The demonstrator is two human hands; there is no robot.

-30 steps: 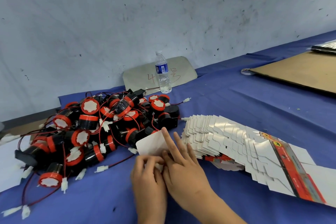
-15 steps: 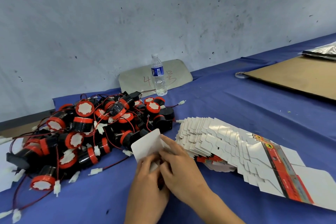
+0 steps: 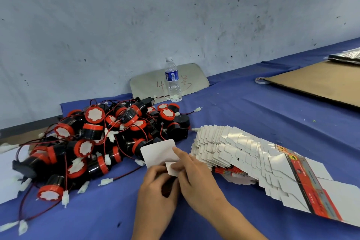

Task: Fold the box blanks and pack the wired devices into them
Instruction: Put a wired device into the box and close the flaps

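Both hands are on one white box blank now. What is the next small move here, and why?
Probably tuck the small side flap inward and close the large rounded flap over it. The left hand grips the half-formed box from the side, and the right hand pinches the small flap, its index finger on the raised large flap, so this end is still open.

A blue-covered table [image 3: 243, 107] carries a heap of red-and-black wired devices [image 3: 109, 138], a fanned stack of box blanks [image 3: 253, 158], a water bottle [image 3: 173, 81], a cardboard sheet [image 3: 321, 82] and a tape roll [image 3: 262, 80].
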